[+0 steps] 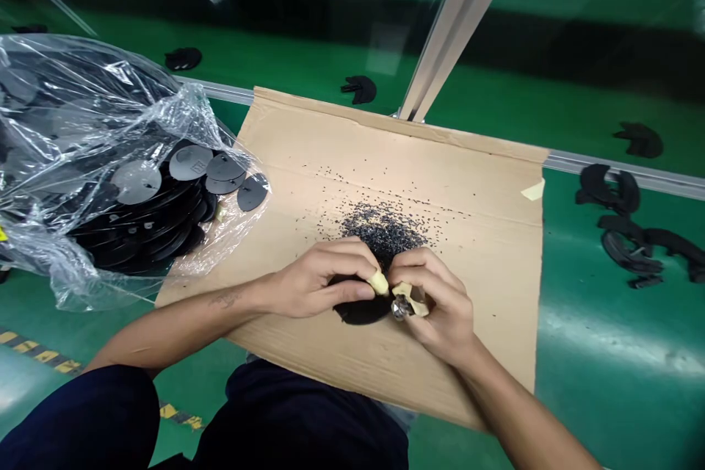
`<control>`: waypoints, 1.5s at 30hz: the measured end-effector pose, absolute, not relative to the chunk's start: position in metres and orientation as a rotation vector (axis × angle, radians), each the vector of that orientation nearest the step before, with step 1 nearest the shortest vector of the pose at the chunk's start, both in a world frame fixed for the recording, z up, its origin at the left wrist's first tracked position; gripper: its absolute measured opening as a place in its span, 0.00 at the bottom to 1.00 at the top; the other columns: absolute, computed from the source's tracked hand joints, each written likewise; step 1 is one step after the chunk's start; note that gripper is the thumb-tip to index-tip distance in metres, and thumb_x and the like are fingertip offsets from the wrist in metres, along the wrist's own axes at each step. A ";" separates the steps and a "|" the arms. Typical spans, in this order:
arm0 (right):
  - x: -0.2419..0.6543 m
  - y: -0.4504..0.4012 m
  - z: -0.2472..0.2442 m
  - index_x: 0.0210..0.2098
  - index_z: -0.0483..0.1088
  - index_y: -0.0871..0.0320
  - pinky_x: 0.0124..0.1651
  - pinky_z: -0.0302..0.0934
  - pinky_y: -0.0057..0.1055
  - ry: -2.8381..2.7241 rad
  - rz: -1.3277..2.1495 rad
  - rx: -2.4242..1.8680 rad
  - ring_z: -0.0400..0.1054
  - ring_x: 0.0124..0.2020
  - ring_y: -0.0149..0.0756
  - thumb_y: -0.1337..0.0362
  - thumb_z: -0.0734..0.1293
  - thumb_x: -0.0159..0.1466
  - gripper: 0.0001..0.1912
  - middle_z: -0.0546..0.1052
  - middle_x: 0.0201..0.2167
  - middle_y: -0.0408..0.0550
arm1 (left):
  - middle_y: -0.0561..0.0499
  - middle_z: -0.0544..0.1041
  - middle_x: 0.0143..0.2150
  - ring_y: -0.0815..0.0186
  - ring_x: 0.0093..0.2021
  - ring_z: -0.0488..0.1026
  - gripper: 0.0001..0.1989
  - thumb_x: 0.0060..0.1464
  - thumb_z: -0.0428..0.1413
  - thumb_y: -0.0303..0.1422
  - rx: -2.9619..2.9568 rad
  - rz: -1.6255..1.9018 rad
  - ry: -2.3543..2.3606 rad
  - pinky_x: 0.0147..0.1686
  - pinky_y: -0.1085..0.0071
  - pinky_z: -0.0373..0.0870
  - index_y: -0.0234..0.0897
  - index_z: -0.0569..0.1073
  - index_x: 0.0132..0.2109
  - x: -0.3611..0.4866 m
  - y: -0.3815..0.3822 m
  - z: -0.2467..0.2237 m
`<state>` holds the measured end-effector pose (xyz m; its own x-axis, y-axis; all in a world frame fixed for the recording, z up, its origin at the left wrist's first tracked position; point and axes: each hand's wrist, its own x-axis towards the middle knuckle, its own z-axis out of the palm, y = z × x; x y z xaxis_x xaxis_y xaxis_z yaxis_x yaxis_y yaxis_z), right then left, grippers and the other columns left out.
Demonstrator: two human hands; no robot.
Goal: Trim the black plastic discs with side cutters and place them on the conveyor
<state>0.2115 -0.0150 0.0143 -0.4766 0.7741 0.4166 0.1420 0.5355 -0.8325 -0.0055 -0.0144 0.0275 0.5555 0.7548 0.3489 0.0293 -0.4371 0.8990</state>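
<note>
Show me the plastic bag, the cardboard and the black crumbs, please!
Plastic bag (82,70): head view, on its shiny upper part.
Cardboard (474,198): head view, on a bare patch at the right.
Black crumbs (382,230): head view, on the middle of the pile.

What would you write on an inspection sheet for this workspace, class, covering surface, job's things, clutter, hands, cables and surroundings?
Surface: flattened brown cardboard sheet on a glossy green surface.
Job's things: round black disc; pale yellow piece; shiny metal fitting.
Clutter: small black granules scattered on the cardboard.
Grippers: left hand fingers pinch the yellow piece; right hand fingers hold the fitting.
Cables: nothing seen.
Surroundings: clear plastic bag of stacked black discs; black curved parts; aluminium post.
</note>
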 end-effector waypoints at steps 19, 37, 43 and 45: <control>0.214 -0.011 0.019 0.42 0.72 0.54 0.40 0.68 0.36 -1.816 1.035 -0.976 0.72 0.41 0.40 0.65 0.71 0.63 0.08 0.77 0.39 0.49 | 0.45 0.81 0.39 0.64 0.41 0.78 0.11 0.57 0.64 0.30 2.002 1.242 0.831 0.41 0.67 0.77 0.35 0.76 0.47 -0.002 -0.014 0.012; 0.229 -0.005 0.030 0.40 0.72 0.54 0.41 0.69 0.37 -1.744 1.031 -1.009 0.73 0.39 0.39 0.65 0.69 0.64 0.05 0.78 0.38 0.50 | 0.44 0.80 0.43 0.63 0.44 0.78 0.04 0.57 0.59 0.24 1.957 1.201 0.930 0.43 0.65 0.76 0.35 0.72 0.39 -0.006 -0.013 0.010; 0.224 -0.005 0.025 0.40 0.73 0.55 0.38 0.68 0.36 -1.846 0.979 -0.917 0.72 0.37 0.38 0.68 0.69 0.63 0.05 0.77 0.37 0.50 | 0.43 0.78 0.44 0.63 0.45 0.78 0.07 0.58 0.58 0.22 1.844 1.205 0.854 0.44 0.65 0.77 0.35 0.71 0.42 -0.005 -0.014 0.008; 0.221 -0.008 0.025 0.40 0.72 0.55 0.37 0.67 0.35 -1.897 0.906 -0.837 0.72 0.36 0.38 0.71 0.67 0.64 0.07 0.77 0.36 0.50 | 0.43 0.79 0.44 0.64 0.45 0.78 0.11 0.57 0.58 0.21 2.002 1.202 0.866 0.43 0.66 0.77 0.34 0.73 0.48 -0.004 -0.014 0.005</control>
<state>0.2212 -0.0080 0.0248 -0.4136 0.8164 0.4029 0.2000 0.5133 -0.8346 -0.0040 -0.0144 0.0049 0.3646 0.7943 0.4859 0.2093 -0.5784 0.7884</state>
